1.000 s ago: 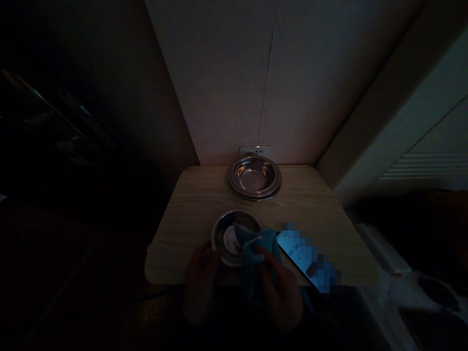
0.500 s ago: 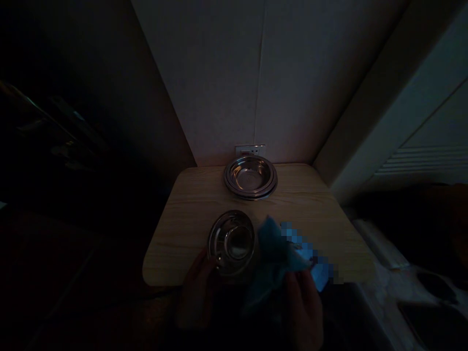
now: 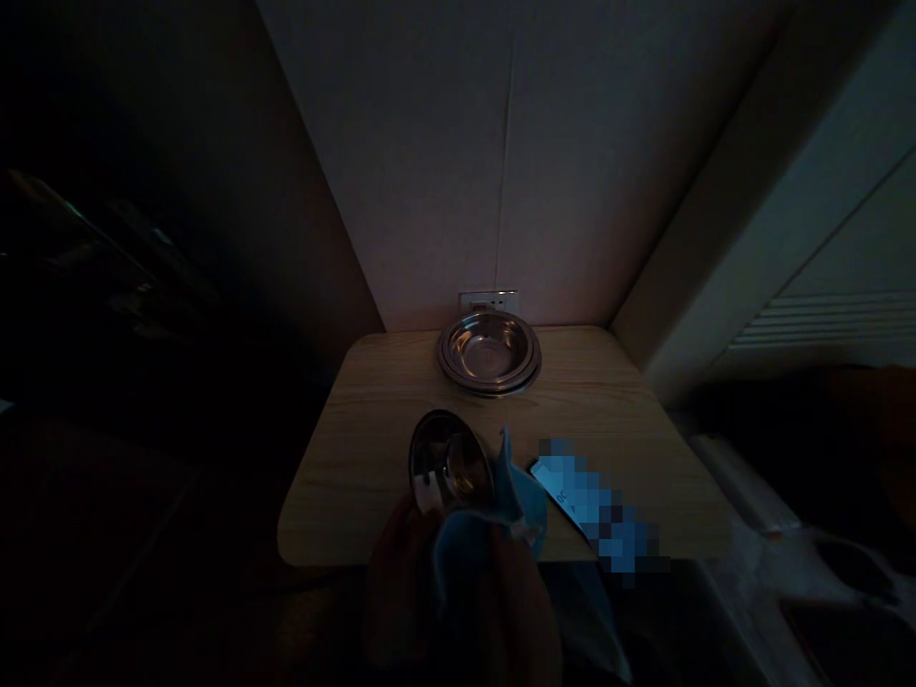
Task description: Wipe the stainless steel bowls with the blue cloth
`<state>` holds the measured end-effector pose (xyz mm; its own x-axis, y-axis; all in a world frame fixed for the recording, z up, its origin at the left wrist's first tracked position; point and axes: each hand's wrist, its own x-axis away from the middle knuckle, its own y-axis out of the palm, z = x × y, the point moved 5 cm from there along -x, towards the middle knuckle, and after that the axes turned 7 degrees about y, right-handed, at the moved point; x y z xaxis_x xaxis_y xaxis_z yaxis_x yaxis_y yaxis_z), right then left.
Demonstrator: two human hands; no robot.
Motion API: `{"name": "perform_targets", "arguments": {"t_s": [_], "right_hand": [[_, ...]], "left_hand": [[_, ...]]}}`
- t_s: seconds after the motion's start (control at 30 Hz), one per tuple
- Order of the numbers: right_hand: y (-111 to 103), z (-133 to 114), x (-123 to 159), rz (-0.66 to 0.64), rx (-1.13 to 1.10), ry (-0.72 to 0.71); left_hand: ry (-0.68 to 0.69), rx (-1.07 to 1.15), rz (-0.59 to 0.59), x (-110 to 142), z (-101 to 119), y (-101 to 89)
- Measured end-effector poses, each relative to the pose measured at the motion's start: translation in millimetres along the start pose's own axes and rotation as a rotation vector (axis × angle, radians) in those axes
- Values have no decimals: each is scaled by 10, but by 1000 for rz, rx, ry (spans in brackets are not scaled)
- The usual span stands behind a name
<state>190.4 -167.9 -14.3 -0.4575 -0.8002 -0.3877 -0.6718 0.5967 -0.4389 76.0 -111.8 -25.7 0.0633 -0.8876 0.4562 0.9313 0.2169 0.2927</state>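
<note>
A shiny metal bowl [image 3: 436, 448] is tilted up over the near part of the small wooden table. My left hand [image 3: 401, 563] grips its lower left rim, fingers closed. My right hand [image 3: 519, 582] is closed on a blue cloth [image 3: 526, 496], which lies against the bowl's right side and lower rim and hangs down in folds. Part of the right hand's fingers is hidden by the cloth, and the dim light blurs both wrists.
A stack of metal bowls [image 3: 490, 348] stands at the back of the table [image 3: 343, 458], below a wall socket [image 3: 489, 301]. A lit phone [image 3: 572, 491], partly pixelated, lies on the table's right side. A pale louvred panel [image 3: 830, 315] is at right.
My right hand has moved left with the cloth, from beside the bowl to against it. The bowl is tilted more steeply. More of the phone shows.
</note>
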Motion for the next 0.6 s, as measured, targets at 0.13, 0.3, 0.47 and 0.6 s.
{"name": "perform_targets", "arguments": {"t_s": [0.13, 0.3, 0.47, 0.6], "right_hand": [[-41, -52, -168, 42, 83, -63], [-77, -137, -211, 25, 75, -214], [-147, -89, -200, 6, 46, -159], [-163, -79, -219, -67, 16, -83]], "left_hand": [[53, -86, -2, 38, -7, -3], [97, -142, 49, -23, -9, -81], [98, -166, -17, -40, -25, -76], [138, -294, -55, -4, 41, -21]]}}
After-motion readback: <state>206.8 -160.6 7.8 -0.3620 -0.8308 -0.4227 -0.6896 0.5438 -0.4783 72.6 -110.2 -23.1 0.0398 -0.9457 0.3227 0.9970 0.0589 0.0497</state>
